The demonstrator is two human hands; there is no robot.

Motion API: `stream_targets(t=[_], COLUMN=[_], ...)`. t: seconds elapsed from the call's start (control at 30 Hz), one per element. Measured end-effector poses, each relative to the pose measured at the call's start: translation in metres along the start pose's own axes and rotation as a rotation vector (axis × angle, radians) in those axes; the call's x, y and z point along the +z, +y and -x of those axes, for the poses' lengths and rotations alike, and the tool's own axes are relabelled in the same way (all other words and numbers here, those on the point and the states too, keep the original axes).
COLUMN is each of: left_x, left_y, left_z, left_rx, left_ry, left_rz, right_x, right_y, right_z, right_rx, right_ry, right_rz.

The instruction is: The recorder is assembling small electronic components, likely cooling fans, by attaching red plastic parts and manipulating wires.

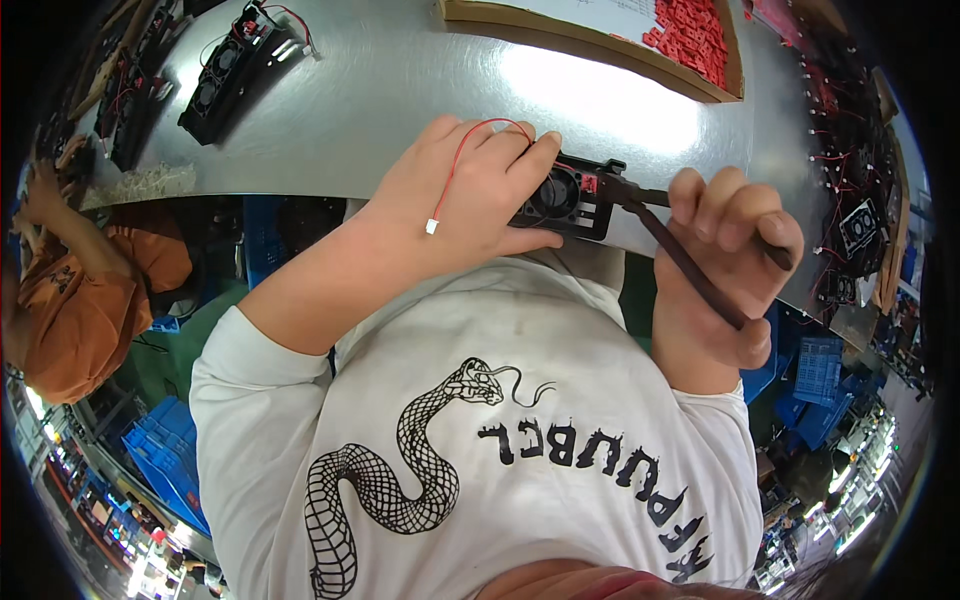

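At the bench's near edge, the left hand holds the fan unit; the right hand grips spread-handled pliers. The red piece seems set; the plug hangs unconnected.

My table: smooth metal, glossy, bright glare. Fan I hold: black plastic, low sheen. Wire: smooth red plastic coating; plug: white plastic. My pliers: dark metal, matt. Box: brown cardboard, matt; red pieces inside: plastic. My shirt: white cloth, matt. Crate: blue plastic.
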State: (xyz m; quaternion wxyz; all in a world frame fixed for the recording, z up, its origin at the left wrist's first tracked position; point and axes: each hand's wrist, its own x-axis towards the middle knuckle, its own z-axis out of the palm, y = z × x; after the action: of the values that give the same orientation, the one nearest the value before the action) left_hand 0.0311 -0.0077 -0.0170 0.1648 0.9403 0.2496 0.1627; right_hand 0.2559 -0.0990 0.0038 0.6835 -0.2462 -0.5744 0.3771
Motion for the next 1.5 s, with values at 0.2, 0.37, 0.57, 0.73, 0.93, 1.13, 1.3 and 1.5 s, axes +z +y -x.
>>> stream_targets(t=[0.2, 0.37, 0.57, 0.73, 0.93, 1.13, 1.3, 1.5], left_x=[0.002, 0.003, 0.007, 0.002, 0.003, 0.004, 0.008, -0.002], left_y=[0.001, 0.004, 0.009, 0.008, 0.008, 0.010, 0.017, 0.012], left_z=[-0.001, -0.001, 0.002, 0.003, 0.001, 0.002, 0.011, 0.003], left_rx=[0.054, 0.058, 0.057, 0.041, 0.038, 0.028, 0.058, 0.049], left_ry=[0.059, 0.068, 0.102, 0.074, 0.072, 0.066, 0.081, 0.046], left_rz=[-0.031, -0.047, -0.030, -0.012, -0.042, -0.030, -0.070, -0.062], right_x=[0.000, -0.004, 0.005, -0.007, -0.010, -0.003, 0.014, 0.025], right_y=[-0.005, 0.000, 0.005, -0.007, 0.004, 0.000, 0.000, -0.025], right_z=[0.000, 0.000, -0.014, -0.010, -0.008, -0.004, -0.019, -0.032], right_rx=[0.066, 0.095, 0.130, 0.072, 0.043, 0.032, 0.151, -0.027], right_ry=[0.000, 0.077, 0.251, 0.077, -0.023, 0.050, 0.315, 0.195], right_rz=[-0.088, -0.120, -0.187, -0.158, -0.170, -0.064, -0.088, 0.135])
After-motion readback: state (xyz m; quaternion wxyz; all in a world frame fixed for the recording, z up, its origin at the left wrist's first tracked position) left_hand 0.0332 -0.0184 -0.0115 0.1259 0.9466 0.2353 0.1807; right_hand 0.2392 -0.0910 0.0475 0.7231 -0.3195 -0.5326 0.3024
